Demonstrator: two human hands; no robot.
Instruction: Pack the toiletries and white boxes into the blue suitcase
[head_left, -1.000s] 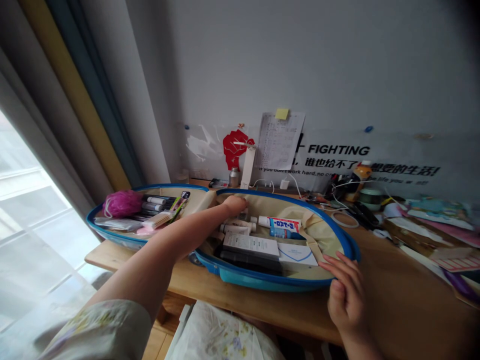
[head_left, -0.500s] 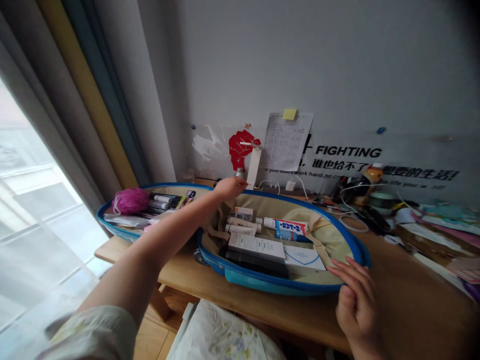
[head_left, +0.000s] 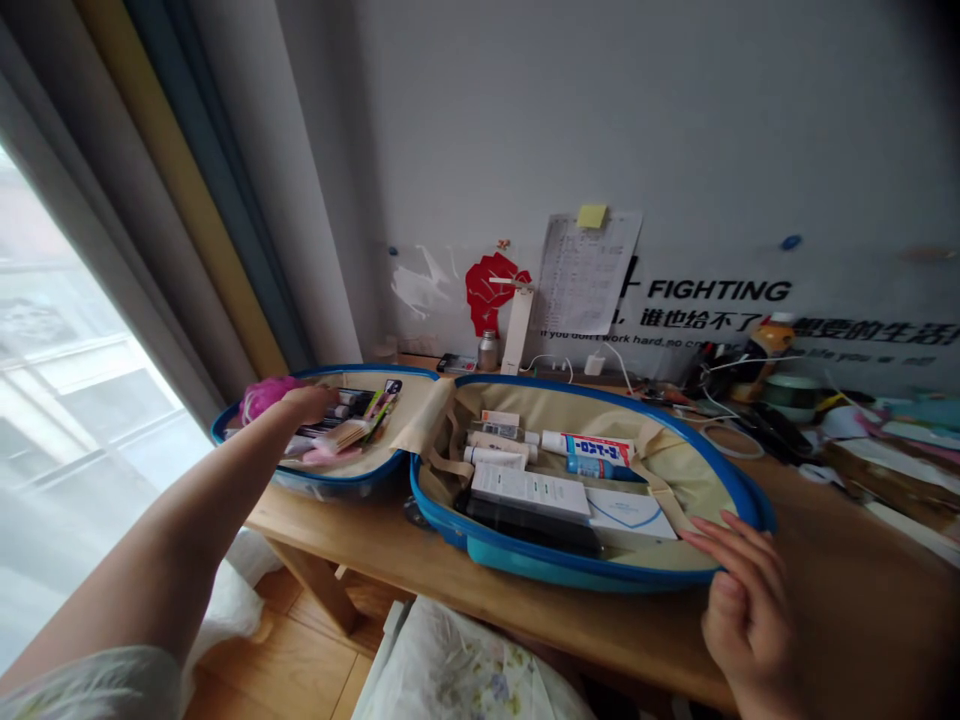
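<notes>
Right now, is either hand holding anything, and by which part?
Left hand: cannot tell, fingertips unclear beside the purple puff. Right hand: loosely open, no hold seen, its fingers at the suitcase rim.

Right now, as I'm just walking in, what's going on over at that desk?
A person has a blue suitcase lying open on a wooden desk. Their left hand is over its left half, beside a purple pouf; whether it holds anything is hard to tell. The right hand is open, its fingers at the near rim of the right half, where a white-capped tube, a blue bottle and a white printed box lie.
</notes>
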